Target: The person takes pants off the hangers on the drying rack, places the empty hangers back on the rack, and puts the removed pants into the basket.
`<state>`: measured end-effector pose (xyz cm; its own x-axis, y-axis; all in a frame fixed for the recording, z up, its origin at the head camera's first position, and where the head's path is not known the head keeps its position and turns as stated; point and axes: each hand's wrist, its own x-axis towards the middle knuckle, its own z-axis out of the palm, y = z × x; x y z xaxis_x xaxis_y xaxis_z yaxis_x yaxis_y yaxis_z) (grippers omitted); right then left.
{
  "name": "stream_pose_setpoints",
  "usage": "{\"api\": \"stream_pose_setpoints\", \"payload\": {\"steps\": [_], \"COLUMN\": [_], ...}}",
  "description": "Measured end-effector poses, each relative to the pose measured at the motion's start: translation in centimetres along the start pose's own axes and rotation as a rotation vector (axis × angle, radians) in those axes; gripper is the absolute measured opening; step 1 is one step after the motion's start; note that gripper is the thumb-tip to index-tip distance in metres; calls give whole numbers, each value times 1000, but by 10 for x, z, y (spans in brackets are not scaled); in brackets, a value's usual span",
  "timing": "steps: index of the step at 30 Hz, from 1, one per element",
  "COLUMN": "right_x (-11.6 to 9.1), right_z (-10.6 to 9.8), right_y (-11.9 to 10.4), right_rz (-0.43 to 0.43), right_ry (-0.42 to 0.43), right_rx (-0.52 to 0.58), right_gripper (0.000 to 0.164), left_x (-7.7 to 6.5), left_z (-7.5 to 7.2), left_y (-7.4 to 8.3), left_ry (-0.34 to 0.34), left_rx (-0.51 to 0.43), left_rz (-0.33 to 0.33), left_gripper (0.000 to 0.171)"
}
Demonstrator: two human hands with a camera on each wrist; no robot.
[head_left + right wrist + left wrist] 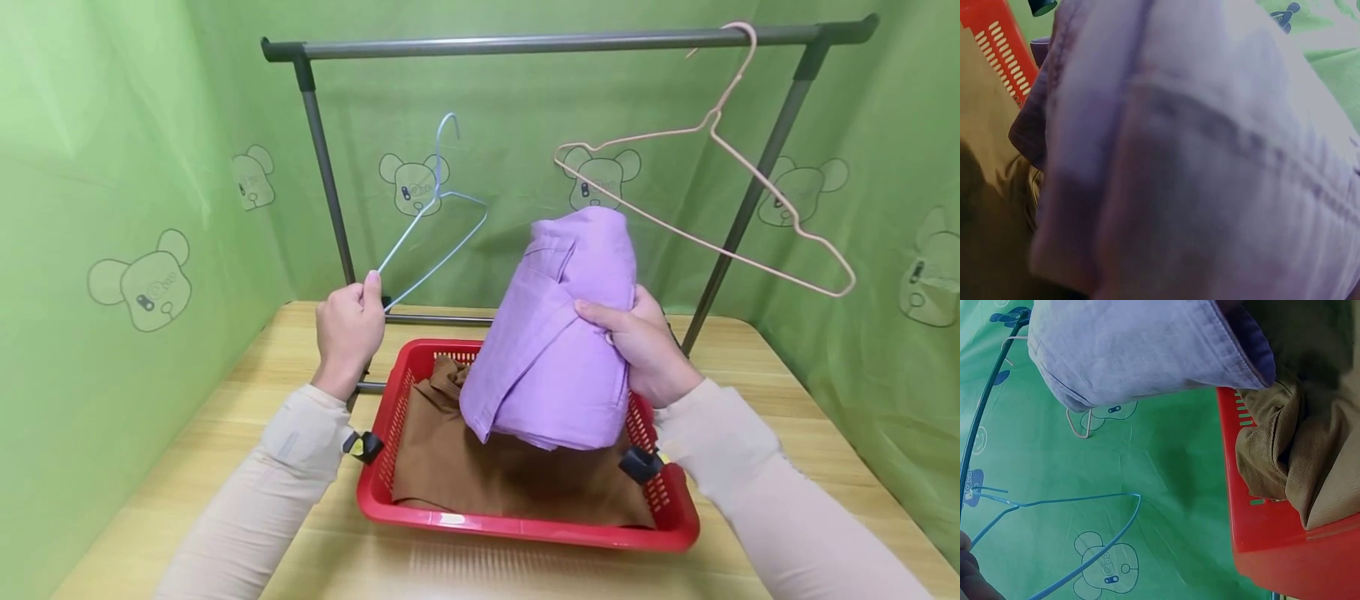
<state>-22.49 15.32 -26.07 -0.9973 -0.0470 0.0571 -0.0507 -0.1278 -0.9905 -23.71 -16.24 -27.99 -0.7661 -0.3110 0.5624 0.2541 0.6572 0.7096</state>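
My left hand grips one end of a light blue wire hanger, its hook pointing up, left of the basket's far part. In the left wrist view the same hanger reaches out from the fingers at the lower left. My right hand holds a folded purple garment by its right side, thumb on the front and fingers behind. The bundle is tilted above a red basket. Brown cloth lies in that basket. Purple fabric fills most of the right wrist view, blurred, with the hand mostly hidden.
A grey metal rack stands behind the basket, its bar running across the top. From its right end hangs a pink wire hanger. Green printed curtains enclose the wooden table on the sides and back.
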Motion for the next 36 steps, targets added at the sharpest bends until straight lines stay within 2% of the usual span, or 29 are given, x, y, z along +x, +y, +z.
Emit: {"api": "stream_pose_setpoints", "payload": {"steps": [7, 14, 25, 30, 36], "right_x": [-1, -2, -4, -6, -7], "right_z": [0, -1, 0, -3, -10], "right_y": [-1, -1, -8, -14, -21], "right_rz": [-37, -60, -111, -130, -174], "right_ry": [22, 62, 96, 101, 118], "right_rx": [-98, -191, -327, -390, -434], "right_gripper": [47, 63, 73, 75, 67], "left_x": [-1, -1, -1, -1, 0], "left_z": [0, 0, -1, -2, -3], "left_y": [0, 0, 0, 0, 0], "left_ry": [-5, -13, -15, -14, -19], "left_rx": [-10, -2, -2, -1, 5], "left_rz": [-4, -2, -14, -11, -6], "left_gripper": [53, 53, 52, 52, 52]}}
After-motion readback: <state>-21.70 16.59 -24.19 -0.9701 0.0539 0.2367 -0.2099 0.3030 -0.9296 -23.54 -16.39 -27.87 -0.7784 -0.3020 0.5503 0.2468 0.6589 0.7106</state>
